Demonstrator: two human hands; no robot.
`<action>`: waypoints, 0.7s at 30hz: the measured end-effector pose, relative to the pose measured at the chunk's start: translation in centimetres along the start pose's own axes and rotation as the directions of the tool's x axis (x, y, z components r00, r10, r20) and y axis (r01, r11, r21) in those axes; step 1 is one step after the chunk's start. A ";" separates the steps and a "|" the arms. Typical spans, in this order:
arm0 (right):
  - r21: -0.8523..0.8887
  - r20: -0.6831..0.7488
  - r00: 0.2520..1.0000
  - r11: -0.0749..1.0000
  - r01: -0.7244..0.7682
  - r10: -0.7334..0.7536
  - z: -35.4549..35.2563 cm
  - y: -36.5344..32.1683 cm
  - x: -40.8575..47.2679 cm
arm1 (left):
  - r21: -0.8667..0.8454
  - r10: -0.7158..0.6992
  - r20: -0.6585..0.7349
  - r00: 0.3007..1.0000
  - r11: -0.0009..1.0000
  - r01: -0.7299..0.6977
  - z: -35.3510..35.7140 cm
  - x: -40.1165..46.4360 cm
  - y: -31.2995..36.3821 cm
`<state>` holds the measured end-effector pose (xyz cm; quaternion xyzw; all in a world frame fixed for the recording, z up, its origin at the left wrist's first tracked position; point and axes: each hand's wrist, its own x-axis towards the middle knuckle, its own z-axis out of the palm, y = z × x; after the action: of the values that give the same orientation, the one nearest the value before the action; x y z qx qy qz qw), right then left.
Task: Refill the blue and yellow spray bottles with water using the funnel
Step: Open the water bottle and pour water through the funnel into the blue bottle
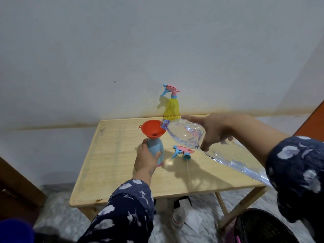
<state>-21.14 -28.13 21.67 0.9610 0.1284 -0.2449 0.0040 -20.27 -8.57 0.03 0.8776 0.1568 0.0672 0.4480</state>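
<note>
The blue spray bottle (156, 148) stands upright on the wooden table (112, 165) with its top off and an orange funnel (153, 129) seated in its neck. My left hand (147, 158) grips the bottle's body. My right hand (214, 131) holds a large clear water bottle (185, 134) tilted down to the left, its mouth over the funnel's rim. The blue bottle's pink-and-blue sprayer head (183, 151) lies on the table just right of it. The yellow spray bottle (172, 107) stands capped at the table's far edge.
The small table stands against a pale wall. Under it on the floor sit a clear plastic bottle (179, 216) and a sheet of paper (193, 220). A dark basket (263, 227) is at bottom right; dark wooden furniture (15, 186) is at the left.
</note>
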 end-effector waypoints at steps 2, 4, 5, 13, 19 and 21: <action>-0.001 -0.001 1.000 1.000 -0.002 0.002 0.0 -0.1 -0.1 | 0.003 -0.001 0.000 1.000 1.000 0.001 0.0 0.0 0.0; -0.010 0.000 1.000 1.000 -0.004 0.004 0.0 -0.1 -0.1 | 0.000 -0.007 0.001 1.000 1.000 0.007 0.0 0.0 -0.1; -0.014 0.000 1.000 1.000 -0.006 0.006 0.0 -0.1 -0.1 | 0.000 -0.010 0.002 1.000 1.000 0.010 0.0 0.0 -0.1; -0.024 0.004 1.000 1.000 -0.018 0.018 0.1 0.0 -0.3 | 0.008 -0.010 0.005 1.000 1.000 0.010 0.0 0.1 0.0; -0.029 -0.009 1.000 0.999 -0.023 0.023 0.0 0.0 -0.2 | 0.007 0.000 0.002 1.000 1.000 0.000 0.1 0.2 -0.1; -0.033 -0.013 1.000 0.999 -0.020 0.020 0.0 -0.1 -0.1 | 0.006 0.001 -0.002 1.000 1.000 -0.001 0.1 0.2 -0.1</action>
<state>-21.20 -28.08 21.74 0.9636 0.1227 -0.2367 0.0217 -20.12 -8.54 -0.09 0.8790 0.1571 0.0675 0.4450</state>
